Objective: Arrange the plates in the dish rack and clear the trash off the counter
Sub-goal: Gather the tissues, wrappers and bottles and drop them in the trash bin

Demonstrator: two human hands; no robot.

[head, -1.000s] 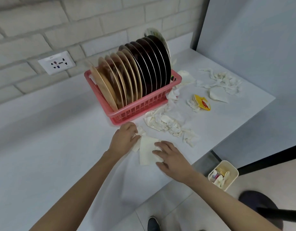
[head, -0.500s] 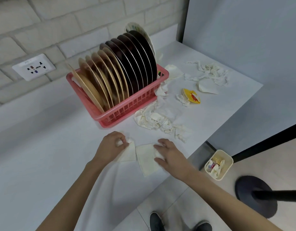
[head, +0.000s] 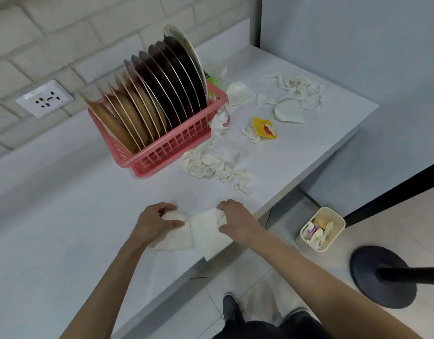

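A pink dish rack (head: 171, 148) on the white counter (head: 52, 216) holds several plates (head: 157, 94) on edge, tan ones at the left and dark ones at the right. Near the counter's front edge my left hand (head: 154, 222) grips a white paper piece (head: 173, 238), fingers curled over it. Beside it my right hand (head: 235, 220) pinches another white napkin (head: 209, 234), which overhangs the edge. Crumpled tissues (head: 211, 165) lie in front of the rack. A yellow wrapper (head: 263, 127) and more torn paper (head: 294, 94) lie farther right.
A small cream bin (head: 332, 242) with trash in it stands on the floor below the counter's right end. A black round stand base (head: 382, 275) sits on the floor to its right. A wall socket (head: 44, 99) is left of the rack. My shoes (head: 231, 307) show below.
Both hands have drawn the two white paper pieces back from the rack toward the counter's front edge, and their fingers have curled tighter around them.
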